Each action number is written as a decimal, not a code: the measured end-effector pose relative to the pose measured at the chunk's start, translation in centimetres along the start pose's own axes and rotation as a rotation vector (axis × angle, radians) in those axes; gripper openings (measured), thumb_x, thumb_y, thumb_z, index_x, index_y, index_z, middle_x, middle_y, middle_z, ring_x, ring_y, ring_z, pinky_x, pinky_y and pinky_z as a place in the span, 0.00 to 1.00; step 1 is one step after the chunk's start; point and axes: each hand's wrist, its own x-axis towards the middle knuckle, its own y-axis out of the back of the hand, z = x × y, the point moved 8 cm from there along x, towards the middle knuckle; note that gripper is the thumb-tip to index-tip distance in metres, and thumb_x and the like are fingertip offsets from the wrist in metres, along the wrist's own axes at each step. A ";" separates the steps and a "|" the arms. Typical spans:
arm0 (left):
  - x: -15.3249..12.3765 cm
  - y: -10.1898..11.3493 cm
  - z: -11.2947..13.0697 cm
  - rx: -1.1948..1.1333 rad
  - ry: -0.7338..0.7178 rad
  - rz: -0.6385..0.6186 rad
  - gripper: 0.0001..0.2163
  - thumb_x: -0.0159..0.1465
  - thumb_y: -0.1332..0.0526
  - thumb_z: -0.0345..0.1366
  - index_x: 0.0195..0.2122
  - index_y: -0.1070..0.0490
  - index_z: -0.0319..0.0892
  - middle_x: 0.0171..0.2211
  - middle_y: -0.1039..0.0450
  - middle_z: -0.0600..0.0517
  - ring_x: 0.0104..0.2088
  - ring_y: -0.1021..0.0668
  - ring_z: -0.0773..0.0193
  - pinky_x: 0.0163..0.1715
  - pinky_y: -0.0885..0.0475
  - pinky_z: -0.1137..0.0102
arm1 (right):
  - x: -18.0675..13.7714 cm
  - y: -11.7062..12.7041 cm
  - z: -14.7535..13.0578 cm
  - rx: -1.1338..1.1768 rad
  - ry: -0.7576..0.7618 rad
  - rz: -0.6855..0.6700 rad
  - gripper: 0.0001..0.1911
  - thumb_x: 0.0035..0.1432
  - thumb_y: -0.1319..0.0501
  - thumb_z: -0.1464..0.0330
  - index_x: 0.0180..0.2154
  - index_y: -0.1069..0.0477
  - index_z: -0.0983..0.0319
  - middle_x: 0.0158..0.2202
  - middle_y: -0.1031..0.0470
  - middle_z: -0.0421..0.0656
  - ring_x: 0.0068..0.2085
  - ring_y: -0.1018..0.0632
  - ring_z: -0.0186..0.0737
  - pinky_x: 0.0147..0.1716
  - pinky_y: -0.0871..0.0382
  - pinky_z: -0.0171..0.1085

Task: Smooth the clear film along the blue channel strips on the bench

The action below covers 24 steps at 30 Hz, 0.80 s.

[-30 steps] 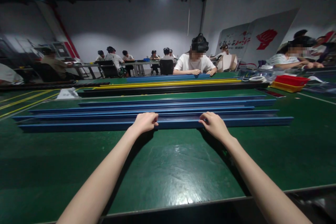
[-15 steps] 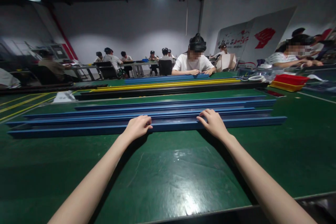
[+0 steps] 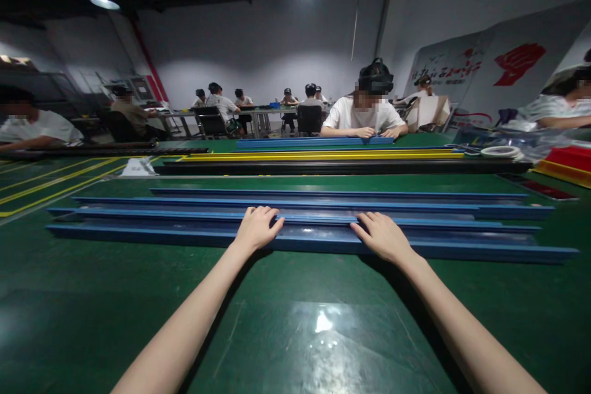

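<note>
Long blue channel-shaped strips lie side by side across the green table, and the nearest blue channel (image 3: pixel 309 243) has its raised edges facing up. My left hand (image 3: pixel 258 228) reaches over this channel from the front. Its fingers are apart, the tips at the raised edge behind, the thumb over the trough. To its right, my right hand (image 3: pixel 384 235) is posed much the same, fingers spread and thumb held away from them. Both hands are nearest to that edge; whether the fingertips press on it is hard to tell. Another blue channel (image 3: pixel 512 212) lies just behind.
Further back are a yellow strip (image 3: pixel 318 156) and a black strip (image 3: pixel 341 168). A co-worker (image 3: pixel 364 114) sits opposite, hands on another blue strip (image 3: pixel 314 143). A red bin (image 3: pixel 570 163) and a dark flat object (image 3: pixel 540 186) are at right. White paper (image 3: pixel 138 166) lies at left.
The view has swung left, so everything sits further right. My fingers have straightened and spread, reaching to the edge behind the front channel. The channels look about as before.
</note>
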 end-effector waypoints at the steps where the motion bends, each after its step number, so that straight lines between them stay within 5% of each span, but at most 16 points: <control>1: 0.1 -0.1 -0.1 0.013 0.015 -0.025 0.18 0.64 0.55 0.44 0.40 0.30 0.42 0.39 0.26 0.47 0.42 0.27 0.59 0.42 0.40 0.63 | 0.1 -0.2 0.1 0.006 -0.004 -0.034 0.24 0.61 0.60 0.55 0.44 0.33 0.62 0.40 0.27 0.47 0.43 0.29 0.42 0.44 0.44 0.40; 24: 2.6 -1.4 -3.5 0.029 0.139 -0.024 0.15 0.62 0.54 0.38 0.36 0.29 0.42 0.33 0.25 0.48 0.36 0.25 0.60 0.36 0.33 0.69 | 4.0 -1.3 -0.3 0.028 0.024 -0.047 0.22 0.62 0.60 0.58 0.39 0.33 0.62 0.35 0.29 0.48 0.39 0.30 0.43 0.39 0.43 0.39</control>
